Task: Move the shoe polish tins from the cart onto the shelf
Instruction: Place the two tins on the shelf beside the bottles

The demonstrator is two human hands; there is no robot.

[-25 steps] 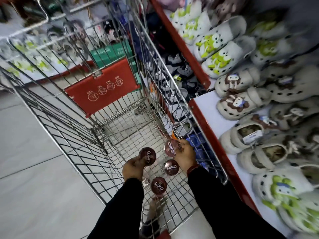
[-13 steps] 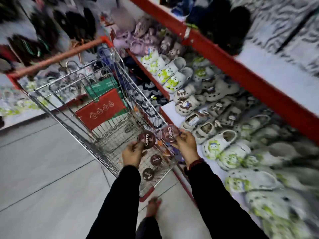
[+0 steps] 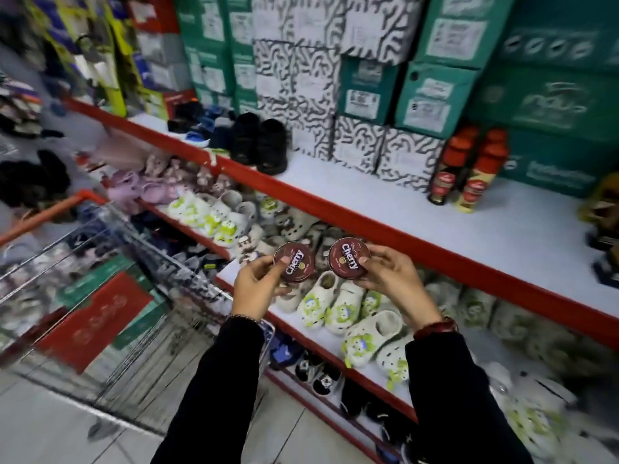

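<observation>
My left hand (image 3: pixel 256 286) holds a round dark-red shoe polish tin (image 3: pixel 294 262) marked "Cherry". In my right hand (image 3: pixel 390 272) is a second such tin (image 3: pixel 349 262), lid facing me. Both tins hang side by side in the air, in front of the red edge of the white shelf (image 3: pixel 418 209) and below its level. The wire cart (image 3: pixel 110 296) stands blurred at the lower left; its inside cannot be made out.
On the shelf stand two red-capped polish bottles (image 3: pixel 469 172), black shoes (image 3: pixel 259 145) and stacked shoe boxes (image 3: pixel 368 88). Below it a lower shelf holds white and green clogs (image 3: pixel 335 303). Grey tiled floor lies under the cart.
Both hands have lifted a tin each out of the cart and carried them up and right toward the shelf. The view has swung up from the cart to the shelves.
</observation>
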